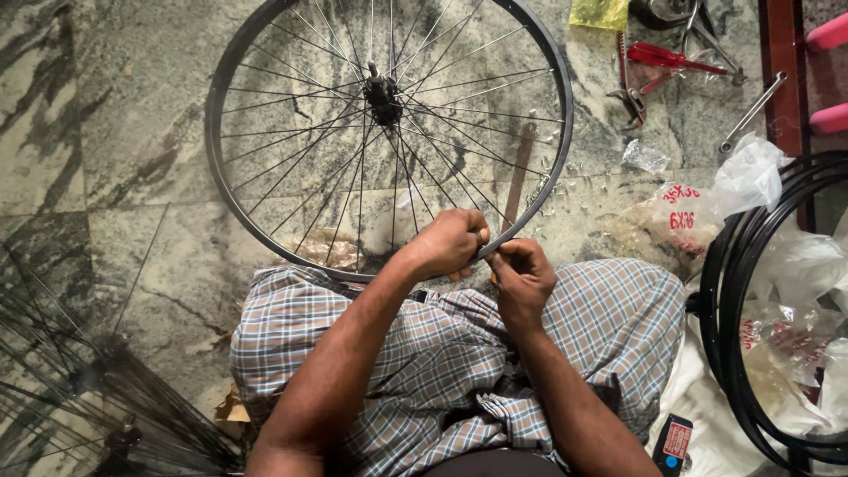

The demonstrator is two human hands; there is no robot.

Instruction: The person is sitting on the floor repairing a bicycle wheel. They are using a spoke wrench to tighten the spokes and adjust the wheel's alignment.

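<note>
A black bicycle wheel rim [231, 69] with thin spokes and a dark hub [383, 91] lies flat on the marble floor in front of my knees. My left hand [450, 243] is closed over the near edge of the rim. My right hand [523, 278] sits right beside it, fingers pinched at the same spot of the rim, seemingly on a small part that I cannot make out. Both forearms reach over my checked cloth [609, 318].
A bundle of loose spokes [79, 380] fans out at the lower left. More black rims [733, 291] stand at the right over plastic bags [751, 172]. Red-handled pliers [662, 57], a spanner [751, 115] and a yellow packet [599, 12] lie at the top right.
</note>
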